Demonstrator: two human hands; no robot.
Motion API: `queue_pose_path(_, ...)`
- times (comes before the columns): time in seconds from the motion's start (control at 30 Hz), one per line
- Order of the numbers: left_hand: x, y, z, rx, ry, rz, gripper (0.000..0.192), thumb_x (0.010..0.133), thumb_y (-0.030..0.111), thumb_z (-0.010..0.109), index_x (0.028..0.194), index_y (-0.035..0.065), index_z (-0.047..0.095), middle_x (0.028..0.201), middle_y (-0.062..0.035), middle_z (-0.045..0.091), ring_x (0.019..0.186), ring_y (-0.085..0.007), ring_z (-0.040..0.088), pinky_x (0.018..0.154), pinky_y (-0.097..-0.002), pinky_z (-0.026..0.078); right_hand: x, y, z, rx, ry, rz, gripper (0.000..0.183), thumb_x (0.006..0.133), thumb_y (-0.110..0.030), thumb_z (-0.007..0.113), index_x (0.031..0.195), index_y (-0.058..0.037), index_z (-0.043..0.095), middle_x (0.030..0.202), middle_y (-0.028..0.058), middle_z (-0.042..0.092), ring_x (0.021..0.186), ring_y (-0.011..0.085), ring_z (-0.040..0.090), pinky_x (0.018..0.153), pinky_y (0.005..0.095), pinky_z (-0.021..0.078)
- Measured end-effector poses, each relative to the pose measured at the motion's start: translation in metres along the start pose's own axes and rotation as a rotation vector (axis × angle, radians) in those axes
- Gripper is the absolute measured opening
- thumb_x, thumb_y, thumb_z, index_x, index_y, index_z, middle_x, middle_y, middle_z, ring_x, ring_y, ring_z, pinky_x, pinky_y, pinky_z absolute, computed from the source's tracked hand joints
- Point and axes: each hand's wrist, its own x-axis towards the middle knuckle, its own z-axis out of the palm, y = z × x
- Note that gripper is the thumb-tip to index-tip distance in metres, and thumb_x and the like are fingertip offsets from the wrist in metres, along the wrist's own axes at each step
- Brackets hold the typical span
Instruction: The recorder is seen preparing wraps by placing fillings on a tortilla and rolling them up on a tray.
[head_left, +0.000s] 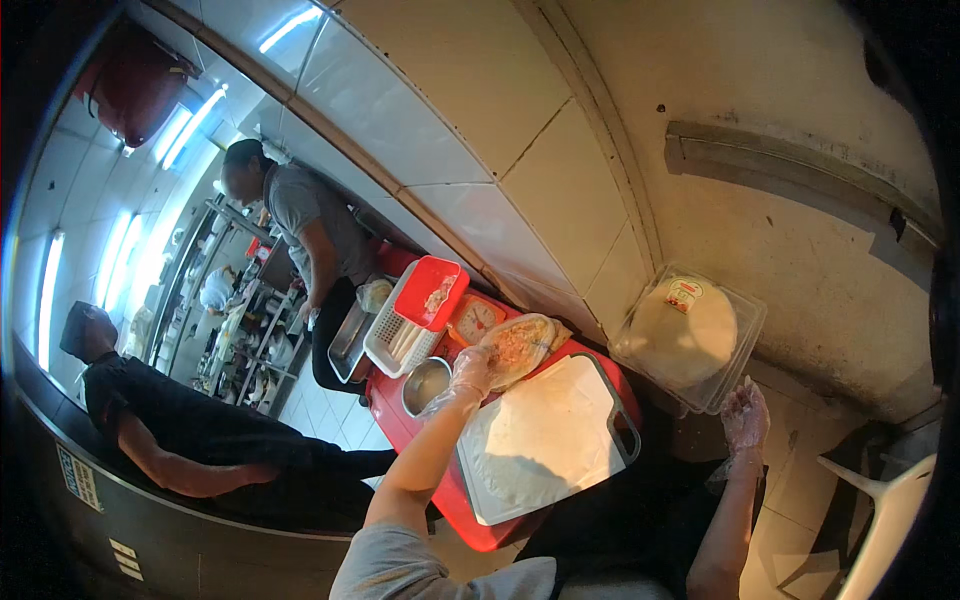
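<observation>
A clear plastic glove covers my left hand (471, 375), which reaches to the near edge of a bag or bowl of orange-flecked filling (517, 346); its fingertips are partly hidden. Just below lies a cutting board (487, 510) with a thin white sheet (551, 435) spread over it. My right hand (746, 418), also gloved, is held off the table with bent fingers and nothing visible in it. Near its fingertips is a clear plastic container (754, 322) with a stack of round pale wrappers (686, 330) inside. A metal bowl (426, 386) stands beside my left wrist.
On the red table (390, 420) stand an orange kitchen scale (475, 319), a red basket (431, 292), a white basket with pale rolls (405, 341) and a metal tray (351, 341). Two people stand at left. A white plastic chair (892, 517) is at lower right.
</observation>
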Motion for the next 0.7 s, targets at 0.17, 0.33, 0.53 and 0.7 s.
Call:
queue_pose_path(0.17,0.003,-0.006,-0.012,0.029,-0.150,-0.111,0.025,0.072,0.020,0.072,0.090,0.0023,0.071,0.085,-0.0241,0.066,0.086,-0.0382,0.066,0.077,-0.0438,0.052,-0.009,0.002,0.014,0.005,0.062,-0.018,0.026,0.095,-0.025,0.063,0.114,-0.0062,0.066,0.089,0.0017,0.063,0.075,0.0171,0.060,0.060,0.0305,0.0481)
queue_pose_path(0.33,0.010,-0.014,-0.041,-0.265,0.077,-0.131,0.019,0.077,0.023,0.074,0.077,0.0042,0.070,0.071,-0.0114,0.066,0.063,-0.0201,0.063,0.063,-0.0350,0.050,-0.005,0.004,0.013,0.004,0.056,0.007,0.026,0.094,-0.025,0.064,0.114,-0.0082,0.066,0.090,0.0020,0.062,0.075,0.0170,0.058,0.061,0.0303,0.0470)
queue_pose_path(0.53,0.060,-0.004,-0.128,-0.892,0.047,-0.334,0.020,0.091,0.026,0.068,0.086,0.0068,0.069,0.072,0.0025,0.061,0.063,-0.0070,0.054,0.060,-0.0224,0.045,0.001,0.001,-0.007,-0.007,-0.034,-0.012,0.031,0.088,-0.027,0.072,0.113,-0.0094,0.067,0.092,0.0016,0.063,0.084,0.0173,0.059,0.069,0.0328,0.0468)
queue_pose_path(0.7,0.101,-0.076,-0.130,-0.938,0.008,-0.356,0.016,0.089,0.020,0.071,0.088,0.0041,0.068,0.074,0.0006,0.062,0.064,-0.0098,0.060,0.060,-0.0222,0.049,-0.005,0.006,0.002,-0.022,-0.117,-0.037,0.035,0.091,-0.028,0.068,0.120,-0.0080,0.066,0.090,-0.0014,0.062,0.078,0.0151,0.058,0.066,0.0310,0.0459)
